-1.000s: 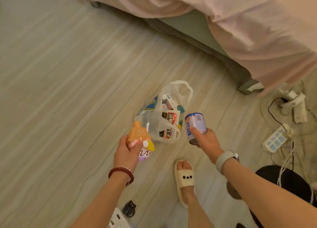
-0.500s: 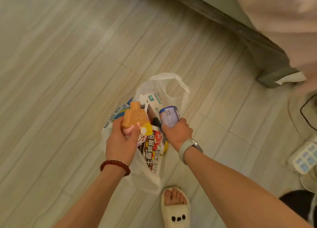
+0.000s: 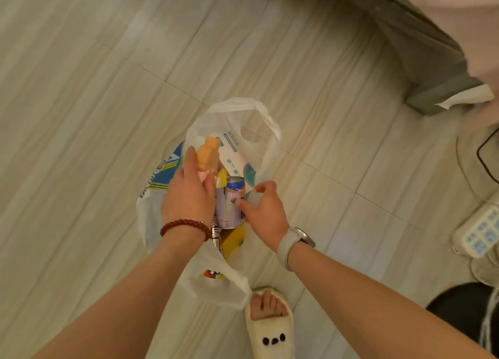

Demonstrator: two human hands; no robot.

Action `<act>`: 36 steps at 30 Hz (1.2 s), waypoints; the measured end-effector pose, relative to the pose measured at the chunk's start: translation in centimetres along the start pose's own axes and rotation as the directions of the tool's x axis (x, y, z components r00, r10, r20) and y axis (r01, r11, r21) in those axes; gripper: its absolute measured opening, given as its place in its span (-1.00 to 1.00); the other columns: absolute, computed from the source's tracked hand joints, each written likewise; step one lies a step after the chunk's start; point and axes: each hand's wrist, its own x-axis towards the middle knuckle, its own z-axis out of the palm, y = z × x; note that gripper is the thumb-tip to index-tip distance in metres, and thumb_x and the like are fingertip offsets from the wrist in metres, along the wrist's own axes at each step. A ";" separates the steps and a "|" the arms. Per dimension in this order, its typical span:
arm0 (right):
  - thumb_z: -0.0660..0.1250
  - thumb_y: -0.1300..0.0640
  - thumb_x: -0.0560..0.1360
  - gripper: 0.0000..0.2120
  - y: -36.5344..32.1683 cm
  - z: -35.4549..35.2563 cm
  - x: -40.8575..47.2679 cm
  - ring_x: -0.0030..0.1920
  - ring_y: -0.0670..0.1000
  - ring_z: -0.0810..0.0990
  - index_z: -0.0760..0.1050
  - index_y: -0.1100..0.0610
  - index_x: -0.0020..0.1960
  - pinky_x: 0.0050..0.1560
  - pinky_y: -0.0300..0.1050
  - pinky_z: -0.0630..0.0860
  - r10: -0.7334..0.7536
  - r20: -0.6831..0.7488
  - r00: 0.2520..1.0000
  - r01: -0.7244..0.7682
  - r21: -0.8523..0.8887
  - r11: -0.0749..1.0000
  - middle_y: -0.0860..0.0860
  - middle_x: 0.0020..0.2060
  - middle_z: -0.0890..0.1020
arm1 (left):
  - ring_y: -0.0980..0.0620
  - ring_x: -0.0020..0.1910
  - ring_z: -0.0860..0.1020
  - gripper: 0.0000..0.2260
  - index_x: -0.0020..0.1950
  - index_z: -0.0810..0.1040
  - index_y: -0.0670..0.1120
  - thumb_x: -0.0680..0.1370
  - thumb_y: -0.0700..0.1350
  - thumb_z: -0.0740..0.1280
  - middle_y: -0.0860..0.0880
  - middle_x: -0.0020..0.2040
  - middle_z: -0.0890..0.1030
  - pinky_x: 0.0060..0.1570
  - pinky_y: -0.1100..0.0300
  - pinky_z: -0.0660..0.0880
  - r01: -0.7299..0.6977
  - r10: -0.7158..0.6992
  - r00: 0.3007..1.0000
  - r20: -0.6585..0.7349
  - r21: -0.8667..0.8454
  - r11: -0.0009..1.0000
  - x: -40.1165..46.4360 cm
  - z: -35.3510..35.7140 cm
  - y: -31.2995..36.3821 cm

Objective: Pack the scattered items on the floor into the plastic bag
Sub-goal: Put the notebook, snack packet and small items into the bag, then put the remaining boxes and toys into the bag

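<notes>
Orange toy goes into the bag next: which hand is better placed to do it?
Left. The left hand holds the orange toy directly over the plastic bag mouth. The right hand is open, fingertips at the can lying in the bag, holding nothing.

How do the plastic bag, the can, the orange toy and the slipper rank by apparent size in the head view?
1. plastic bag
2. slipper, though it sits nearer the camera
3. can
4. orange toy, partly hidden by the left hand; close to the can
</notes>
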 end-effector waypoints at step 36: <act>0.09 0.15 0.59 -0.73 -4.7 -6.7 -5.1 0.20 0.20 0.45 0.47 0.28 0.13 0.15 -0.01 0.38 -0.354 0.007 0.935 0.320 -0.445 0.836 0.20 0.15 0.52 | -0.20 0.18 0.47 -0.64 0.30 0.36 -0.15 0.52 -0.12 0.26 -0.22 0.25 0.47 0.17 0.02 0.39 0.407 -0.389 0.913 0.119 -0.223 0.886 -7.9 -6.3 -3.3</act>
